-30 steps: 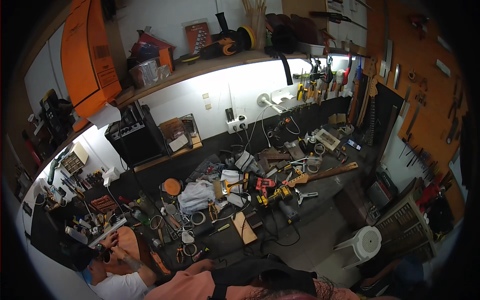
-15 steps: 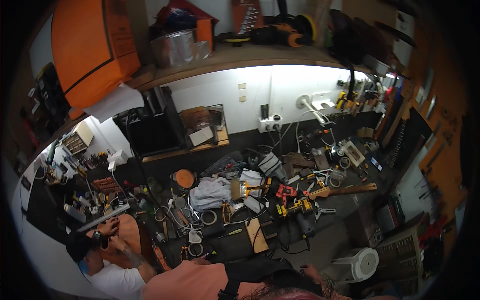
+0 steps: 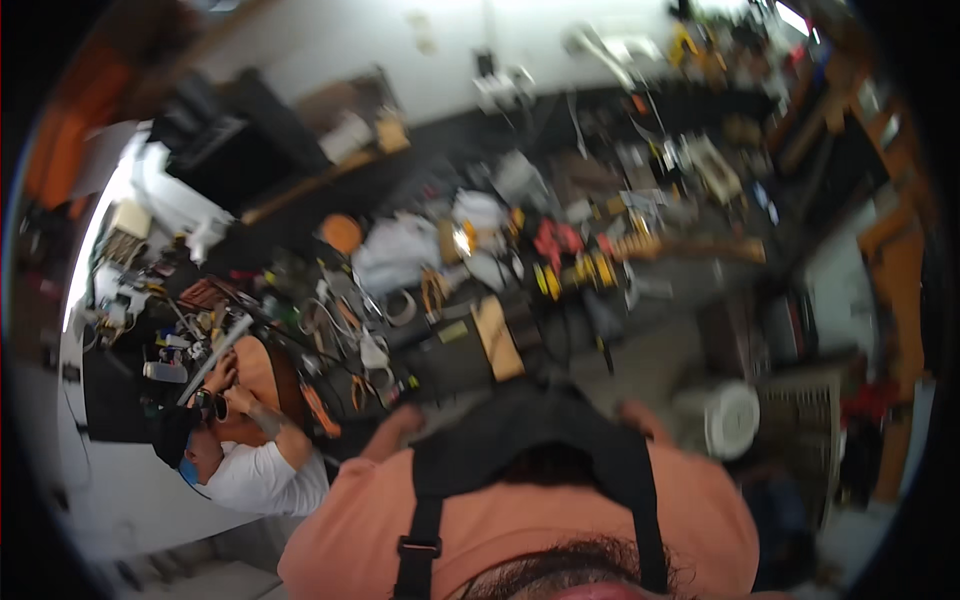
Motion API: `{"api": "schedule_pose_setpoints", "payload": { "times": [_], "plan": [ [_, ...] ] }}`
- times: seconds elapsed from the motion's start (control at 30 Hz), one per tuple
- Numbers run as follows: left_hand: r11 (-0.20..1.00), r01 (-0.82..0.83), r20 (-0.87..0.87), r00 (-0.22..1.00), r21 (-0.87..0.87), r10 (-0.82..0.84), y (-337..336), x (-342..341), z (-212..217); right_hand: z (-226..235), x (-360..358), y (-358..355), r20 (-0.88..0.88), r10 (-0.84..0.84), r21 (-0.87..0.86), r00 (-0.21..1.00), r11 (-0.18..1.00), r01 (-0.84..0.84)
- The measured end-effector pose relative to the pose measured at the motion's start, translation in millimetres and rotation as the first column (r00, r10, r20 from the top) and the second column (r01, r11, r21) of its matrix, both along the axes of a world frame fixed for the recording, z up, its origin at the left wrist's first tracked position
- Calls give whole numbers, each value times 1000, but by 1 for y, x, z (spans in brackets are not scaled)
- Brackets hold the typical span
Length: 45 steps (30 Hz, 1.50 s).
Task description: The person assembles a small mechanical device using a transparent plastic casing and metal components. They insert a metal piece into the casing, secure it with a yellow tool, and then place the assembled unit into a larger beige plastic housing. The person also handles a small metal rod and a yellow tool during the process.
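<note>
Table (image 3: 650,380) cluttered end to end, frame motion-blurred. Co-worker (image 3: 255,470) crouched at lower left edge. Bare strip only along near edge, right of tan block (image 3: 497,337). Left hand (image 3: 405,418) at near edge, just beside orange-handled pliers (image 3: 358,392); contact unclear. Right hand (image 3: 632,410) near edge. Fingers' state: cannot tell, both.

Blurred orange-handled pliers (image 3: 358,392) lying flat on cluttered dark workbench (image 3: 640,350), near bench's front edge
</note>
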<state>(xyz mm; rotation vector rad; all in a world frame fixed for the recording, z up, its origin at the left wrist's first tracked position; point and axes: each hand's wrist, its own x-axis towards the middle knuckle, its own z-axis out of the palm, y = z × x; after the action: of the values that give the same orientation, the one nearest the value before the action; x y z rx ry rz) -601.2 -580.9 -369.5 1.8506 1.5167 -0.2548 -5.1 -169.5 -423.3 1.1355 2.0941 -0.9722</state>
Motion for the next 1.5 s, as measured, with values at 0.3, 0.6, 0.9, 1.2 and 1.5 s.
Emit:
{"api": "schedule_pose_setpoints", "payload": {
  "times": [0.3, 0.6, 0.9, 1.2, 1.5],
  "plan": [
    [274, -847, 112, 251, -456, 961, 63, 142, 63, 44, 14, 31, -326, -602, -349, 729, 793, 500],
    [371, -862, 229, 306, -346, 924, 28, 249, 92, -35, 114, 29, -33, -321, -341, 946, 894, 292],
    [590, -581, -110, 758, -560, 642, -84, 264, 73, -22, 102, 54, -186, -289, -153, 939, 952, 263],
    [681, -671, 386, 735, 295, 558, 315, 248, 208, -4, 131, 20, 8, -86, -63, 996, 994, 86],
    [918, -258, -228, 915, 301, 332, 517, 234, 178, 67, 137, -20, -124, -483, -119, 867, 875, 470]
  ]
}}
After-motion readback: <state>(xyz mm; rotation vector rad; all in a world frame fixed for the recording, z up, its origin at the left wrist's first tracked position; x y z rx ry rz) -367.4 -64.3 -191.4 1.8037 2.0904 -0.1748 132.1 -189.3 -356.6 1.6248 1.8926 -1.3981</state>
